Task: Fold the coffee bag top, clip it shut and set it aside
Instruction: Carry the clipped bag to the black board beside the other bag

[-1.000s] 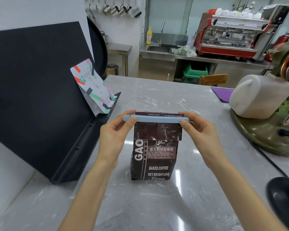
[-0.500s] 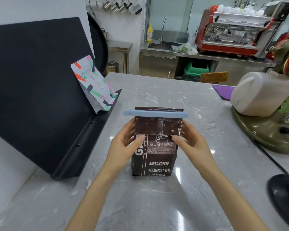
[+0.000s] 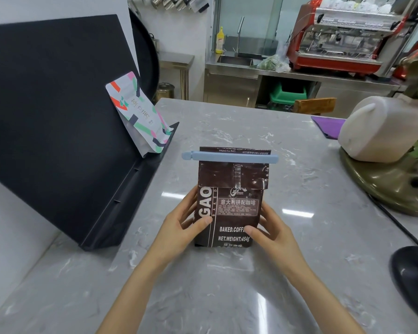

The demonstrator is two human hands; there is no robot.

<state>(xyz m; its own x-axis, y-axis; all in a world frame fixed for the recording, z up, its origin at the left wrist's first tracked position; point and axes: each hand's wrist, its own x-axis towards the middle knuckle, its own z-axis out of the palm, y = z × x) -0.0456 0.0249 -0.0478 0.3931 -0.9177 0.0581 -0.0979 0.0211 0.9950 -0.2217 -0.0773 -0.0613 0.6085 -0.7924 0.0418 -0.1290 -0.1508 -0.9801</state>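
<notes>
Both hands grip the coffee bag (image 3: 229, 208) low on its sides, left hand (image 3: 179, 227) and right hand (image 3: 273, 235), thumbs on its front; half a second ago they held higher up. The bag stands upright mid-tabletop (image 3: 251, 297), bare marble before it. The blue clip (image 3: 229, 157) clamps the folded top. Beyond, a patterned pouch (image 3: 138, 116) leans at the left edge, a mixer (image 3: 391, 150) crowds the right.

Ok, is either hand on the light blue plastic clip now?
No, both hands grip the brown foil coffee bag's lower sides, well below the clip.
</notes>
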